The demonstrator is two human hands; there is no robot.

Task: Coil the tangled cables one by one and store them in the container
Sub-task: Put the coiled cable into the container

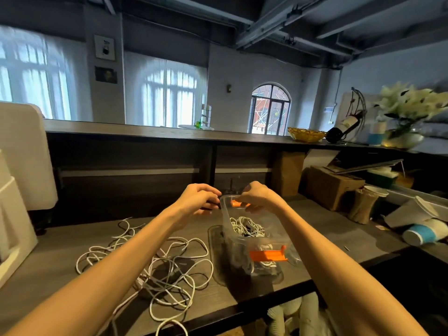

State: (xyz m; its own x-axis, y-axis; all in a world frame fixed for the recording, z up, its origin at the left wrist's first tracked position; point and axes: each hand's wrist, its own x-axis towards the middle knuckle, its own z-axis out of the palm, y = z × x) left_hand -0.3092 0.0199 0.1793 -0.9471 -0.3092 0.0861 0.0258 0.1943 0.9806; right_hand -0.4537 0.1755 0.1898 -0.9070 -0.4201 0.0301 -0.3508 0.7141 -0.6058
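We are finding no text, brand or number sharp enough to read. The wine bottle (345, 127) lying on the shelf (169, 134) at its right end is showing a pale label, and two wall pictures (104, 47) are hanging blurred.

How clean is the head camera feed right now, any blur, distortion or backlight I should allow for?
Head view: wide-angle bending curves the dark wooden shelf and ceiling beams; the white flower bouquet at the right edge is motion-smeared; the bright curtained windows backlight a dim room; the tangled white cables and clear plastic container with orange clips read clearly, while both hands' fingertips are soft.
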